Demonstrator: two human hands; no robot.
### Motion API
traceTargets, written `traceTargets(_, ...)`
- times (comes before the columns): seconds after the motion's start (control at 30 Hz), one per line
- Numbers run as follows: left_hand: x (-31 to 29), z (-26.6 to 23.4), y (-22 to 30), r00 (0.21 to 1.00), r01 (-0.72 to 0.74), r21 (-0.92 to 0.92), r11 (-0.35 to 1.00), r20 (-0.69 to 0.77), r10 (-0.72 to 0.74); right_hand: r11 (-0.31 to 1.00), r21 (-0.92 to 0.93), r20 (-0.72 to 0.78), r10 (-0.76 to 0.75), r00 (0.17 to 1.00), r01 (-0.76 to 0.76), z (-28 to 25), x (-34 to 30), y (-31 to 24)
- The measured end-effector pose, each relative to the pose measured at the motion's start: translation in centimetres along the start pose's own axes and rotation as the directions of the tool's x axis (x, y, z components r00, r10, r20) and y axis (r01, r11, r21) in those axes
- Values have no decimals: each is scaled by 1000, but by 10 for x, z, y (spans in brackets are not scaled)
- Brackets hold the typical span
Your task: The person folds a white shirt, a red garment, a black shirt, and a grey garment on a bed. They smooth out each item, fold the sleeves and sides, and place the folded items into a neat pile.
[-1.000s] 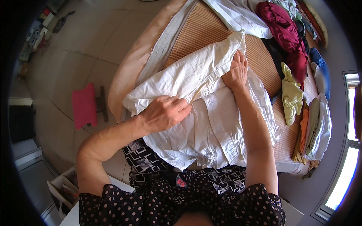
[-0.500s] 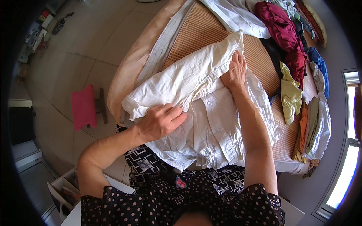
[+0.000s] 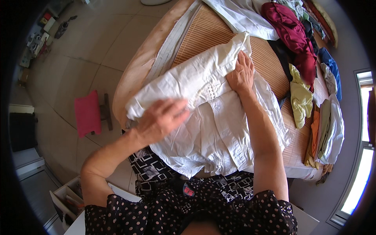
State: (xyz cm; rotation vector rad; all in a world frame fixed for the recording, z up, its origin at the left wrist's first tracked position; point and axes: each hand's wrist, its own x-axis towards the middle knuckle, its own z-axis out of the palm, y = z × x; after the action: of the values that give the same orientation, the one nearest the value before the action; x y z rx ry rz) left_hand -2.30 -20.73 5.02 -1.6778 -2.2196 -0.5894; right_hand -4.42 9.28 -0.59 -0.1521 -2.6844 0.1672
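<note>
A white buttoned shirt (image 3: 219, 133) lies on the bed's slatted mat, its left part folded over toward the middle. Small buttons and a strip of openwork trim show along the front, and creases run through the cloth. My right hand (image 3: 241, 74) rests flat on the fold's far right end, fingers stretched out. Over the near left part of the fold, my left hand (image 3: 162, 117) is blurred by motion, its fingers loosely apart and nothing visible in them. Whether it touches the cloth I cannot tell.
On the bamboo mat (image 3: 207, 31) lie another white garment (image 3: 250, 19), a dark red garment (image 3: 290, 35) and a yellow-green one (image 3: 300, 102). Folded clothes (image 3: 329, 133) are stacked by the window at right. A stool with a pink cover (image 3: 87, 114) stands on the floor at left.
My left hand has let go of the shirt's folded edge and shifted slightly left, its fingers loosening. The right hand has moved a little left and still lies on the cloth.
</note>
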Motion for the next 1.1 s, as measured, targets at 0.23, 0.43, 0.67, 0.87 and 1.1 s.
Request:
traceTargets(0.23,-39,-37,-111,694,650,-237,721,-200,-692,973,228,212,-18,977,-31,1,18,29)
traceTargets(0.43,-122,-29,-36,442,578,-779,241,51,-895,649,710,163,225,961,-273,-119,-85,-27)
traceTargets(0.67,-154,8,36,195,390,-902,184,-114,-974,462,360,927,-85,364,-810,-168,-299,-75)
traceTargets(0.87,-154,2,1,56,192,-964,-184,197,-979,-123,504,849,252,464,-855,-105,-358,-85)
traceTargets(1.1,-165,2,-34,39,344,-938,-46,63,-997,-482,443,889,125,441,-756,-79,-347,-110)
